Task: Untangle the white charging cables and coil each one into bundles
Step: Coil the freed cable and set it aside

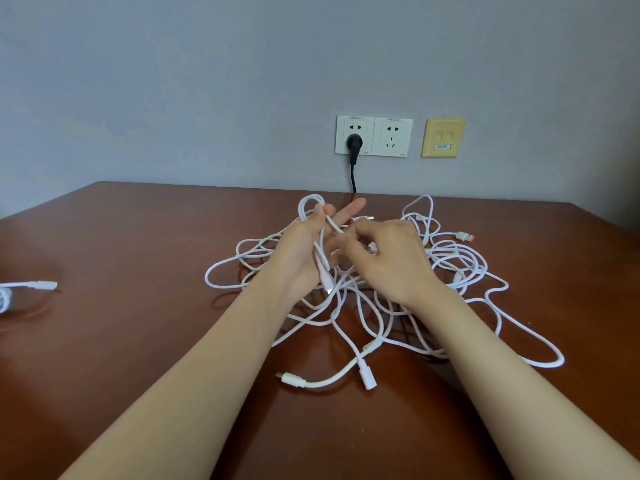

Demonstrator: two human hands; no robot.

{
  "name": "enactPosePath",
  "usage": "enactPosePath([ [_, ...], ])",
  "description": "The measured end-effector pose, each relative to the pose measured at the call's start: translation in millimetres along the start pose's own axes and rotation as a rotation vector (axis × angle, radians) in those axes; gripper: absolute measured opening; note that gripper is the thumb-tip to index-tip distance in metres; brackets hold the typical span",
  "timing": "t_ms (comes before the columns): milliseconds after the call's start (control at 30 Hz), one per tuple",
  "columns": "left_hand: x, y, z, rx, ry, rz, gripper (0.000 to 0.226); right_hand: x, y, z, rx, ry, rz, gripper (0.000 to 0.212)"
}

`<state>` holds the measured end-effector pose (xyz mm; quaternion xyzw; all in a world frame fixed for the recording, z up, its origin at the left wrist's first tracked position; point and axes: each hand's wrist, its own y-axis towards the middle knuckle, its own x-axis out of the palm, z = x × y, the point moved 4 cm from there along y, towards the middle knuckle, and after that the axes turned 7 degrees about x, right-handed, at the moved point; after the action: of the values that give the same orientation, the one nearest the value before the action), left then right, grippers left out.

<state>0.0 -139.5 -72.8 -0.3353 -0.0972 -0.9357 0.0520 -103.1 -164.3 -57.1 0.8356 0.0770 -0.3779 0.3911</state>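
White charging cables (371, 346) tangled; left fingers (349, 209) pinch a loop (304, 206), right fingers (360, 233) curl, their hold hidden.

A grey wall (173, 81) rose behind a glossy brown desk (138, 341). Above the desk's far edge were white sockets (393, 136), one holding a black plug (354, 143), and a yellow plate (443, 137).

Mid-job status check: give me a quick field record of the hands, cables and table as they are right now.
left hand: holds a cable loop above the tangle
right hand: pinches the same cable beside the left fingers
tangle: white cables heaped mid-table, not yet separated
left edge: one coiled cable, partly out of frame
loose end: orange-tipped plug, at the tangle's right
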Motion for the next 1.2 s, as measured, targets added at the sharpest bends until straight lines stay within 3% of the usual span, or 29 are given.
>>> enactPosePath([
  [133,0.7,-1.7,7.7,-0.009,-0.066,0.024,0.032,-7.1,-1.8,-2.0,-0.047,-0.019,-0.011,0.037],
  [267,-5.8,4.0,19.1,0.076,-0.216,0.134,0.036,-3.4,-2.8,-6.0,-0.048,-0.018,-0.109,0.041],
  [400,-10.8,7.3,24.7,0.058,-0.318,0.090,0.040,1.5,-3.9,-7.4,-0.060,0.029,-0.145,0.043],
  [567,-20.4,9.4,37.0,0.087,-0.324,0.123,0.040,-0.1,2.5,5.9,0.138,0.288,-0.245,0.028],
  [667,-27.1,8.4,45.1,0.103,-0.352,0.162,0.040,-2.3,4.3,9.6,0.135,0.282,-0.219,0.030],
  [867,-30.7,9.2,40.2,0.165,0.061,0.295,0.033,-6.2,0.2,7.6,-0.017,0.056,-0.102,0.015],
  [933,-29.8,9.3,39.5,0.184,0.203,0.318,0.031,-7.8,1.0,2.4,-0.081,0.018,-0.060,0.019],
  [1100,-22.7,8.0,32.6,0.168,0.418,0.288,0.031,-4.4,-1.4,-17.5,-0.298,-0.119,0.045,0.012],
  [1200,-16.7,5.7,26.4,0.143,0.526,0.255,0.031,-4.4,-2.5,-19.2,-0.329,-0.131,0.081,0.011],
])
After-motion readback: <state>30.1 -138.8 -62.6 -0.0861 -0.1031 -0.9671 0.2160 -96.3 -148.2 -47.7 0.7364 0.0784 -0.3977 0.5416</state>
